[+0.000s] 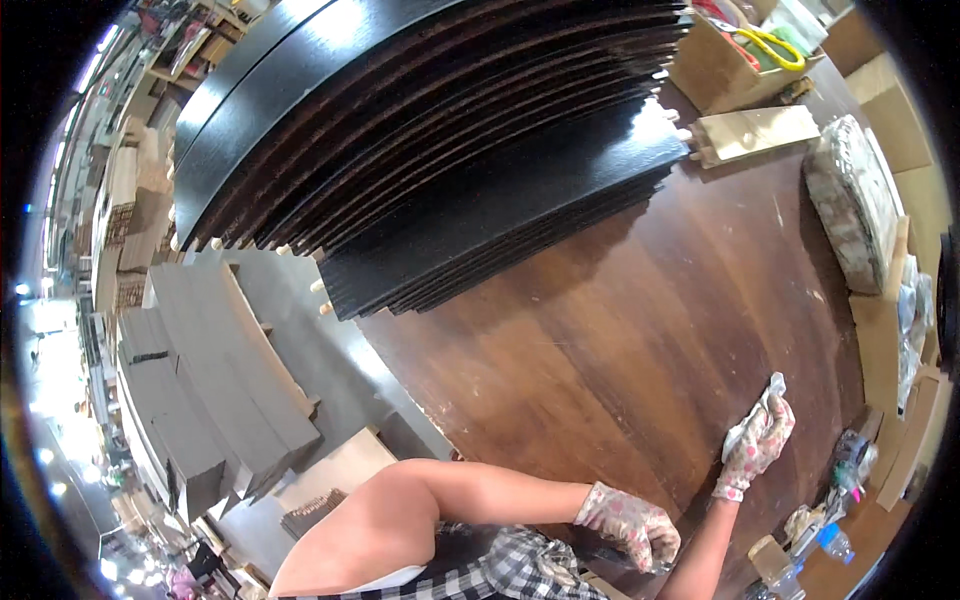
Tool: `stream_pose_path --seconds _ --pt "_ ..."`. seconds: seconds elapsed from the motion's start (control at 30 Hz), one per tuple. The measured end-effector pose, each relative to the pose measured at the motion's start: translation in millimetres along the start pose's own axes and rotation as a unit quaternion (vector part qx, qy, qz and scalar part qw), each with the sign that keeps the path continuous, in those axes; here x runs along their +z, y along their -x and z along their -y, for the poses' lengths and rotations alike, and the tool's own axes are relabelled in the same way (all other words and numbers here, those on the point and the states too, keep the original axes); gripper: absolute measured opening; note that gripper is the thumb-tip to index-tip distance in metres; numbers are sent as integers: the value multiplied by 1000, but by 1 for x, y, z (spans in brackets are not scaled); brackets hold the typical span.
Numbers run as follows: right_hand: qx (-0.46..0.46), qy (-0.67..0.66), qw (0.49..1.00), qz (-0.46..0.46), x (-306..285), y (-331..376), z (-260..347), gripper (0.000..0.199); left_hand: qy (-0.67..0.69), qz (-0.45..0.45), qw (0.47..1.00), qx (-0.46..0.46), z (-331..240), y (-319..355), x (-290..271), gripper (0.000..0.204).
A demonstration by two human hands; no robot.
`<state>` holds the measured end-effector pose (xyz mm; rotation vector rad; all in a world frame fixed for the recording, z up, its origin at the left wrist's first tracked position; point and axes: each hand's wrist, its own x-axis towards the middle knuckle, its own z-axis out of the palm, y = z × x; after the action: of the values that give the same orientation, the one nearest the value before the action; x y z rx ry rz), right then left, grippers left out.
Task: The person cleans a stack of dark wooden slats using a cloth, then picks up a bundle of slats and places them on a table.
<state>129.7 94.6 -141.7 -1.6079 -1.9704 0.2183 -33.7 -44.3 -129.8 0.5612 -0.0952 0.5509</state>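
Left hand (pixel 632 527) contents unclear; bottles (pixel 800 555) at lower rim blurred.

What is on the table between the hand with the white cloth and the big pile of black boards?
Nothing: in the head view, only bare brown table lies between the right hand holding the white cloth and the stacked black boards.

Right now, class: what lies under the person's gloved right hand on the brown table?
A white cloth pressed on the table by the right hand; its middle is hidden.
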Motion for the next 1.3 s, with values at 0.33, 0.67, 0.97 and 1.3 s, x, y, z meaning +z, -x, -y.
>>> stream_pose_path --seconds 0.33,0.67,0.97,1.3 --pt "-12 14 1000 -21 30 -51 14 26 39 4 998 -44 10 -4 -3 39" --pt "-67 90 992 -55 -42 47 0 27 29 -33 990 -136 -8 14 -9 33" --pt "575 106 768 -262 -231 364 -77 23 -102 -174 963 -178 -2 -56 17 19" --pt "618 -128 680 -372 -185 431 62 22 -241 -240 930 -140 94 -236 31 35"
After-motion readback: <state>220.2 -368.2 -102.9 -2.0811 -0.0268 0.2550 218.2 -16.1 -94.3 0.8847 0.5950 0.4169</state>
